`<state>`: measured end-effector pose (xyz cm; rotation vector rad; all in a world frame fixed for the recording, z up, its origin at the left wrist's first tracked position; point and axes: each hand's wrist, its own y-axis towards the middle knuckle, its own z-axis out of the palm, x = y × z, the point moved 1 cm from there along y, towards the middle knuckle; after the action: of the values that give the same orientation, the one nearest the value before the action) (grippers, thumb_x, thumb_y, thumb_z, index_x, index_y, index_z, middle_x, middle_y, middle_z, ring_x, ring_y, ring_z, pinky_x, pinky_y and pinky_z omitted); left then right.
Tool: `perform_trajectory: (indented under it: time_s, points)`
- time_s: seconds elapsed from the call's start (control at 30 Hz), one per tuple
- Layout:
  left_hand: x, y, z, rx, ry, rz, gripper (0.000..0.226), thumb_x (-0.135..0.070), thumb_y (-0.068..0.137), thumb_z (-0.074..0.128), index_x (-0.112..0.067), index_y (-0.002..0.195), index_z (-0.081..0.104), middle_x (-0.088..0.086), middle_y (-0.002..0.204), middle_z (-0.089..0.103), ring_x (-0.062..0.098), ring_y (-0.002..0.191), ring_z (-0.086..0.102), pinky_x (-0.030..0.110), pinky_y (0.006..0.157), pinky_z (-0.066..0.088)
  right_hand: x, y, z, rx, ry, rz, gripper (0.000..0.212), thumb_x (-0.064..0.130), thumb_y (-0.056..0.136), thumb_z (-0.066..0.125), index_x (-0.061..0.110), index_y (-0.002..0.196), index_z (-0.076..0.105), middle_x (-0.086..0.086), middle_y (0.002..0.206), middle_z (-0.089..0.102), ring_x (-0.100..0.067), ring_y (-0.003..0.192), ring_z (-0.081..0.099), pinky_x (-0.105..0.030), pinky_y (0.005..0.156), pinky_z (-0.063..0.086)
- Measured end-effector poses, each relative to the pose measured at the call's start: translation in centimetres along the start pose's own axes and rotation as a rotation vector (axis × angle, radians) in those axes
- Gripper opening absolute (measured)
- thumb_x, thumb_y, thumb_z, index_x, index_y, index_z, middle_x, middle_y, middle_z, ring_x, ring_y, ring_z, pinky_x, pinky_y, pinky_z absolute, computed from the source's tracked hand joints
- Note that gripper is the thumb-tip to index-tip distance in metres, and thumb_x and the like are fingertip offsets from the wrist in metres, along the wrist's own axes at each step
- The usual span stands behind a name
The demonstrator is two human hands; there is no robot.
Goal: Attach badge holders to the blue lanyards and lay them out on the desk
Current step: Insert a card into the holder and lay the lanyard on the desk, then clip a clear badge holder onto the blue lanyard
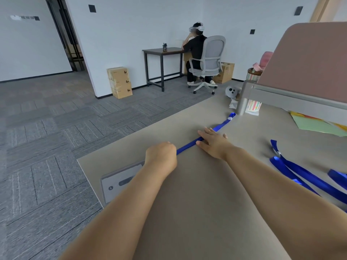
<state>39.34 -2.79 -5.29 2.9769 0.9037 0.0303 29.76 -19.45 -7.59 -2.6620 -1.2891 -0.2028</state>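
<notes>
A blue lanyard (219, 126) lies stretched straight across the beige desk (187, 184), its far end with a small white button near the grey post. My left hand (161, 154) is closed over the lanyard's near end; whatever is under the fist is hidden. My right hand (214, 140) lies flat, palm down, pressing the middle of the strap. More blue lanyards (293, 169) lie loose in a heap at the right, one with a metal clip. No badge holder is visible.
A grey socket panel (120, 182) sits in the desk's near left corner. A brown partition (309, 59) on a grey post (242, 104) stands at the right, with coloured paper (317, 126) beneath. A person sits at a far table (161, 53); cardboard boxes (120, 82) stand by the wall.
</notes>
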Motion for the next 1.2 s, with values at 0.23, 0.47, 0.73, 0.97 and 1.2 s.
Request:
perform_trajectory:
  time_s: [0.23, 0.47, 0.73, 0.97, 1.2]
  points:
    - [-1.2, -2.5, -1.3, -0.066, -0.093, 0.074, 0.031, -0.015, 0.092, 0.041, -0.018, 0.117, 0.058, 0.003, 0.118, 0.054, 0.024, 0.11, 0.052, 0.036, 0.081, 0.046, 0.3, -4.8, -1.0, -0.223, 0.185, -0.072, 0.038, 0.021, 0.093, 0.045, 0.02, 0.131, 0.048, -0.005, 0.141, 0.045, -0.024, 0.13, 0.04, -0.034, 0.108, 0.032]
    - [-6.6, -8.1, -2.9, -0.152, -0.156, 0.212, 0.025, -0.017, 0.09, 0.043, -0.017, 0.105, 0.063, 0.005, 0.113, 0.06, 0.027, 0.103, 0.058, 0.032, 0.076, 0.045, -1.1, -15.8, -3.4, -0.358, 0.184, 0.039, 0.023, 0.023, 0.091, 0.048, 0.022, 0.107, 0.065, -0.002, 0.102, 0.069, -0.021, 0.095, 0.063, -0.037, 0.084, 0.052]
    - [-18.4, -14.0, -2.1, -0.106, -0.256, 0.486, 0.024, -0.016, 0.088, 0.043, -0.019, 0.099, 0.063, 0.002, 0.111, 0.06, 0.025, 0.101, 0.058, 0.029, 0.074, 0.043, -8.7, -30.4, -4.7, -0.459, 0.118, 0.289, 0.019, 0.018, 0.088, 0.051, 0.017, 0.093, 0.069, -0.008, 0.091, 0.069, -0.029, 0.088, 0.061, -0.036, 0.076, 0.05]
    - [-26.5, -19.2, -1.4, -0.127, -0.29, 0.748, 0.024, -0.013, 0.087, 0.043, -0.018, 0.096, 0.065, 0.001, 0.103, 0.064, 0.023, 0.091, 0.059, 0.029, 0.067, 0.04, -14.0, -41.1, -3.9, -0.536, 0.141, 0.482, 0.017, 0.019, 0.086, 0.054, 0.02, 0.093, 0.07, -0.003, 0.087, 0.072, -0.024, 0.084, 0.063, -0.032, 0.076, 0.052]
    - [-32.2, -23.4, -0.4, 0.014, -0.378, 1.05, 0.028, -0.02, 0.091, 0.048, -0.021, 0.116, 0.062, -0.005, 0.126, 0.056, 0.018, 0.114, 0.053, 0.028, 0.089, 0.044, -16.5, -49.3, -2.1, -0.509, 0.169, 0.602, 0.013, 0.013, 0.084, 0.058, 0.014, 0.09, 0.069, -0.003, 0.078, 0.065, -0.024, 0.073, 0.06, -0.031, 0.067, 0.05]
